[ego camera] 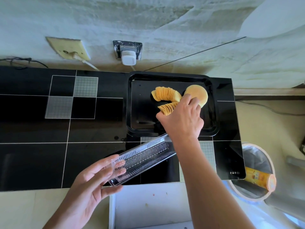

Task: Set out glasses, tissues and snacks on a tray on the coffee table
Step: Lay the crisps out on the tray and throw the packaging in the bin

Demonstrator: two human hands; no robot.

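While the right hand [182, 119] is reaching over the black tray [212, 129], its fingers are curling round a stack of chips [168, 108], thumb under one end and fingertips over the other. A second fanned row of chips [165, 95] is lying flat on the tray just behind, touching the held stack, and one round chip [197, 94] is sitting just beside the fingertips. The tray is resting on a glossy black cooktop [49, 129], toward its back right corner, close to the wall. The left hand [92, 184] is gripping the near end of a clear plastic sleeve [145, 156], fingers wrapping under it and showing through the plastic, thumb along the side; the sleeve is slanting up toward the right forearm and passing behind it. On the wall, a yellowed socket [71, 48] and a white plug [128, 57] are sitting side by side. To the right, a bin [254, 156] is holding a yellow can [260, 178]; its print is too blurred to read. Small white marks on the cooktop's corner are illegible.
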